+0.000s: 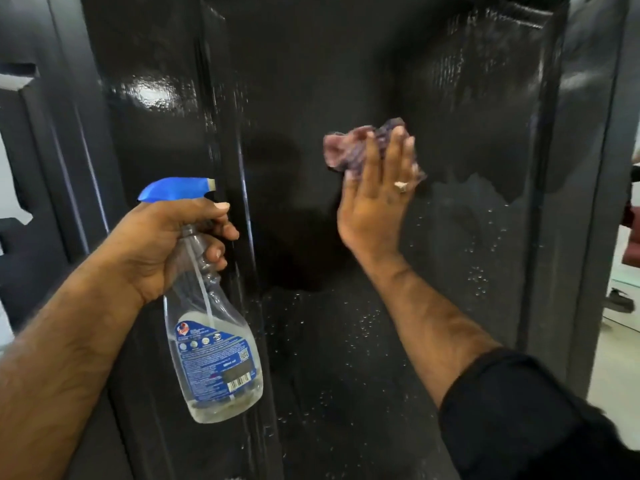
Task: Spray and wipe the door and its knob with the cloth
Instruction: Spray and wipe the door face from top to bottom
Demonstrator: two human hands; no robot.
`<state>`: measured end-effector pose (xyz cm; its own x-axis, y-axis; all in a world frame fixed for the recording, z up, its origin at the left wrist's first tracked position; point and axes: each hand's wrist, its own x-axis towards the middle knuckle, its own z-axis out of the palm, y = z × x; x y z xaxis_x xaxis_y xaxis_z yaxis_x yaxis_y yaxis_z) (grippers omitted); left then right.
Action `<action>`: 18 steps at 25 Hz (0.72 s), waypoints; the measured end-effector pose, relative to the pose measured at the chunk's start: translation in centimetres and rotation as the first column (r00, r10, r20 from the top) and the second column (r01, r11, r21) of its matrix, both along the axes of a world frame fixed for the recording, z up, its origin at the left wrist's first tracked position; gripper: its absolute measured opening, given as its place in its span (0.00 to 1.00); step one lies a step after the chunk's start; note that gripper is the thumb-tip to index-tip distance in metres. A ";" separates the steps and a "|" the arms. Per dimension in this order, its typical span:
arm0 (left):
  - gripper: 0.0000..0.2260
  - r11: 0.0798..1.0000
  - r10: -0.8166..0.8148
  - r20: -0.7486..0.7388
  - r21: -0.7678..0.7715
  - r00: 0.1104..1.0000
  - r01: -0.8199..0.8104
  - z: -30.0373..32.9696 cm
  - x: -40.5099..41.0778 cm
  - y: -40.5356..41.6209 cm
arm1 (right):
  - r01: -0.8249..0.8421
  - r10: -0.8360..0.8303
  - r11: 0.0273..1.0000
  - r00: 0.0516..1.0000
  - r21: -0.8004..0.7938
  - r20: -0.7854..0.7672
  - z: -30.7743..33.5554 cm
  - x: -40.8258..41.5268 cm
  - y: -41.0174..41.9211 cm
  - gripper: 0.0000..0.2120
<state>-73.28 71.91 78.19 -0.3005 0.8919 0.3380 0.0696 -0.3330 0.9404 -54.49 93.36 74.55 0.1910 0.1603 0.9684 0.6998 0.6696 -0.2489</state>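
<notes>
Black gloss paint covers the door (pixel 311 81). At eight o'clock a spray bottle (pixel 211 327) is gripped at the neck by the left hand (pixel 162 244), fingers curled round it, nozzle aimed at the panel. Right of centre, the cloth (pixel 360 148) is pressed flat to the door under the straight fingers of the right hand (pixel 375 202). Droplets (pixel 478 268) are noted unwiped at four o'clock. The knob is not in view. Risk: runs and streaks may be left if droplets dry; the bunched cloth may slip from under the palm.
</notes>
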 end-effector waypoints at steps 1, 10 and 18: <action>0.05 1.000 -0.001 0.008 -0.007 1.000 0.001 -0.1 0.5 0.4 | -0.041 0.041 0.999 0.997 -0.001 0.071 -1.2 -1.6 -1.3 0.28; 0.08 0.992 -0.125 0.004 -0.030 0.992 0.125 0.2 3.9 3.2 | 0.057 -0.065 0.995 0.993 -0.083 -0.098 -0.5 11.7 6.6 0.27; 0.12 0.982 -0.124 -0.151 -0.162 0.981 0.099 -3.7 10.2 6.8 | -0.051 -0.071 0.960 0.906 0.274 0.418 -2.7 17.0 9.8 0.25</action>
